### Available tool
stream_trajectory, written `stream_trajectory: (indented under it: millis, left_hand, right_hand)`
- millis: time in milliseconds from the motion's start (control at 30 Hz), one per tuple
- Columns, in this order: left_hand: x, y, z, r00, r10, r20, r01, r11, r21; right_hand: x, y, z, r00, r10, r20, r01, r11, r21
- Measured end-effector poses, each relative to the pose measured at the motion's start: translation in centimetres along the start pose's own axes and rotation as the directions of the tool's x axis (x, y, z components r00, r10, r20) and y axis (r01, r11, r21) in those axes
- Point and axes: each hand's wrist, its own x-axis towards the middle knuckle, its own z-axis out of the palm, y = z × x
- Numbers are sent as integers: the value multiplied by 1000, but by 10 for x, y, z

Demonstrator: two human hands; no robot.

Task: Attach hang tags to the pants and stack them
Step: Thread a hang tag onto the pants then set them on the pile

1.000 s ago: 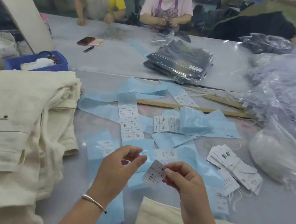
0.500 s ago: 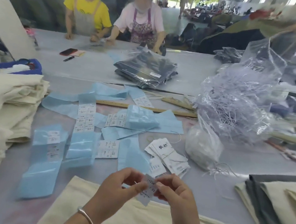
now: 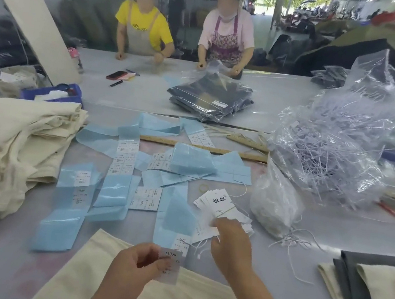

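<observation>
My left hand (image 3: pixel 134 264) pinches a small white size sticker (image 3: pixel 170 265) above the cream pants (image 3: pixel 169 298) lying at the near edge. My right hand (image 3: pixel 231 244) reaches to the fanned bundle of white hang tags (image 3: pixel 219 202) and touches its near edge with curled fingers; whether it holds a tag I cannot tell. Blue backing strips with stickers (image 3: pixel 123 158) lie spread across the middle of the table. A heap of cream pants (image 3: pixel 5 143) sits at the left, and a stack of grey and cream pants (image 3: pixel 374 296) at the right.
A plastic bag of white strings (image 3: pixel 272 204) and a big bag of plastic fasteners (image 3: pixel 340 150) stand right of the tags. Wooden rulers (image 3: pixel 204 147), bagged dark garments (image 3: pixel 209 97), a blue bin (image 3: pixel 53 93) and two people working lie beyond.
My right hand let go of the sticker and moved up-right to the hang tag bundle. My left hand keeps the sticker. The view tilted up and shifted.
</observation>
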Motion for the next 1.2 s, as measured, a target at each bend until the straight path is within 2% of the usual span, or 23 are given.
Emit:
stream_trajectory:
  millis: [100, 200, 367, 533, 667, 833, 900, 967, 1067, 1133, 1200]
  left_hand:
    - [1, -1, -7, 999, 13, -30, -13, 1000, 12]
    - [7, -6, -21, 994, -25, -106, 18, 997, -72]
    - [9, -19, -31, 984, -128, -126, 99, 971, -218]
    - [4, -17, -25, 989, -138, -51, 118, 951, -287]
    - [-1, -9, -23, 993, -112, -22, 98, 936, -338]
    - [-6, -2, -32, 995, -100, -29, 84, 936, -341]
    - [-9, -1, -35, 995, -98, -24, 85, 937, -338]
    - [-12, 0, -36, 996, -90, -25, 76, 937, -340]
    - [-17, 4, -31, 996, -87, -36, 69, 934, -351]
    - [-19, 8, -27, 995, -88, -51, 62, 924, -377]
    - [-21, 15, -25, 994, -90, -67, 58, 921, -384]
  right_hand:
    - [36, 1, 11, 950, -211, 229, 280, 903, -327]
    - [56, 2, 18, 890, -275, 365, 431, 767, -475]
    - [76, 5, 15, 795, -381, 472, 602, 588, -541]
    - [85, 7, 8, 712, -372, 596, 689, 533, -491]
    - [89, -4, 7, 682, -427, 593, 727, 481, -490]
    - [94, -19, 1, 737, -363, 570, 672, 484, -560]
    - [97, -26, -10, 772, -363, 522, 632, 521, -574]
    - [99, -37, -29, 846, -324, 424, 527, 635, -565]
    - [100, -49, -62, 949, -153, 274, 269, 847, -458]
    - [93, -48, -81, 984, -53, 170, 108, 936, -335]
    - [76, -43, -96, 998, 36, 45, -30, 992, -123]
